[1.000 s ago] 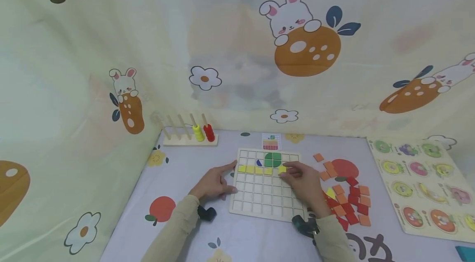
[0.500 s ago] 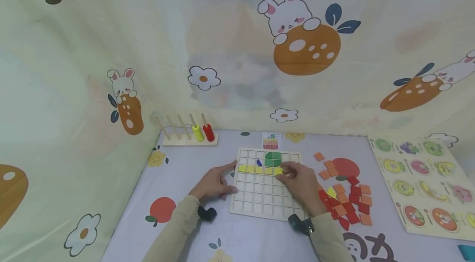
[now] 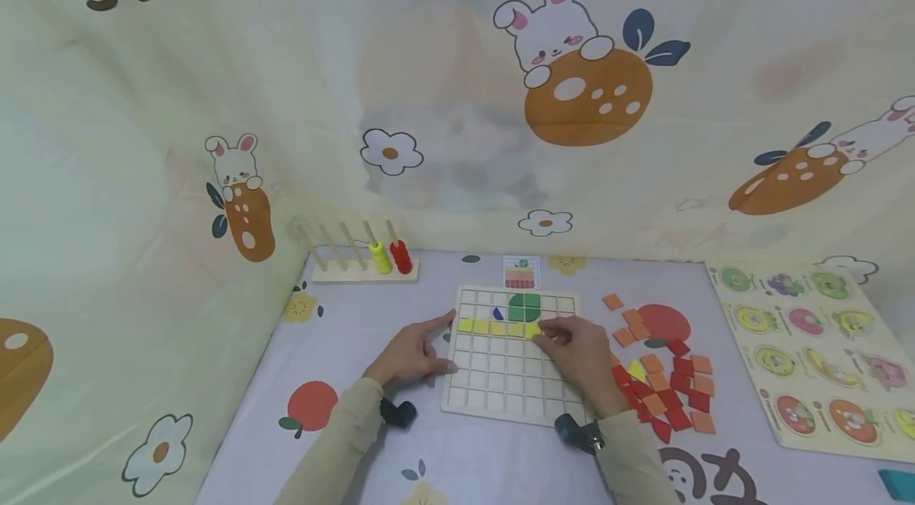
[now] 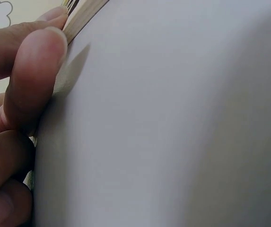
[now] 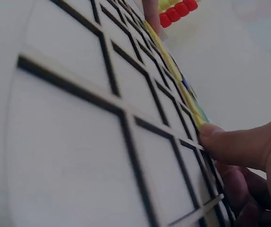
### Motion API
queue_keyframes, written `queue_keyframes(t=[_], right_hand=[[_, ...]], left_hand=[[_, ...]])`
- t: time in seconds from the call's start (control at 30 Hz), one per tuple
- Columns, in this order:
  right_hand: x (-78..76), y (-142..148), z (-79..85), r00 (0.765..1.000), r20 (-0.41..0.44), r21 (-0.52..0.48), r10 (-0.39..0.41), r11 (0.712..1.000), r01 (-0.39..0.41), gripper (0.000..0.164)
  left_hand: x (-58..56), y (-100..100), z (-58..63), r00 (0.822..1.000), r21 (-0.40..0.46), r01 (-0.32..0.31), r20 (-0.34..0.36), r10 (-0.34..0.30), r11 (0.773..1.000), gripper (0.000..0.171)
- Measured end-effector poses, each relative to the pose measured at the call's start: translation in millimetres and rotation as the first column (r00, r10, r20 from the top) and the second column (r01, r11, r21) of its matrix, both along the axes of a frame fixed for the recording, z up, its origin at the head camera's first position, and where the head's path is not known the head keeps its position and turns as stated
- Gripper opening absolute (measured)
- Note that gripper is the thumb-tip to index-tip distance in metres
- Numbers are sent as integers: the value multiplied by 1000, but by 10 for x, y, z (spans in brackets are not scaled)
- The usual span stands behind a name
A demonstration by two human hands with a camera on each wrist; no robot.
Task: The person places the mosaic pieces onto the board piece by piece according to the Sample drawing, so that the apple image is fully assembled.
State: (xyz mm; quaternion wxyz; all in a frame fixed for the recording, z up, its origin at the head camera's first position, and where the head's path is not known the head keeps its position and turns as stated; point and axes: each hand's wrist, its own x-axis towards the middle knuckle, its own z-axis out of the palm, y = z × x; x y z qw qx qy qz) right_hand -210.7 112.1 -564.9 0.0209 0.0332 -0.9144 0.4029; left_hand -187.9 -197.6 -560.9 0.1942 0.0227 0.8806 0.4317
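Note:
A wooden grid board [image 3: 493, 382] lies on the table, with a row of yellow square tiles [image 3: 482, 326] across it. Above that row sit green pieces [image 3: 525, 307] and a small blue piece [image 3: 498, 314]. My right hand [image 3: 582, 354] has thumb and fingertips at the yellow tile [image 3: 532, 330] at the row's right end; the right wrist view shows the thumb [image 5: 230, 144] against the yellow edge. My left hand [image 3: 409, 354] touches the board's left edge with an extended index finger and the thumb; in the left wrist view the thumb [image 4: 37, 61] meets the wooden edge.
Loose orange and red tiles [image 3: 672, 399], with a yellow piece [image 3: 636, 370], lie right of the board. A picture card [image 3: 522, 272] lies behind it. A peg stand [image 3: 366, 271] with beads stands back left. A fruit puzzle board [image 3: 808, 354] lies at the right.
My right hand has moved slightly left, bringing the yellow tile from above the grid to the end of the row. The left hand has stayed at the board's edge.

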Motion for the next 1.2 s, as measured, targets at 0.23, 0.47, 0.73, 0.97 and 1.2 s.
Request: queue_keyframes(t=[0.23,0.47,0.73,0.97,1.2], right_hand=[[32,320,216,993,111,3,-41,999,41,45],[103,868,471,974,225,141,-38,990,6,59],[130,1159,527,950,313,253,-26,966,-57,62],[126,1194,464,941,334,259,-49,965,-42,54],[126,1200,419,945,325,248,-43,968,-41,45]], left_hand=[[20,10,2,1000,16,-5,11,5,1000,98],[24,10,14,1000,4,-12,16,12,1000,99],[32,14,14,1000,-6,-13,18,14,1000,99],[27,20,-2,1000,-6,-10,15,10,1000,98],[3,18,-2,1000,-20,-11,1,11,1000,99]])
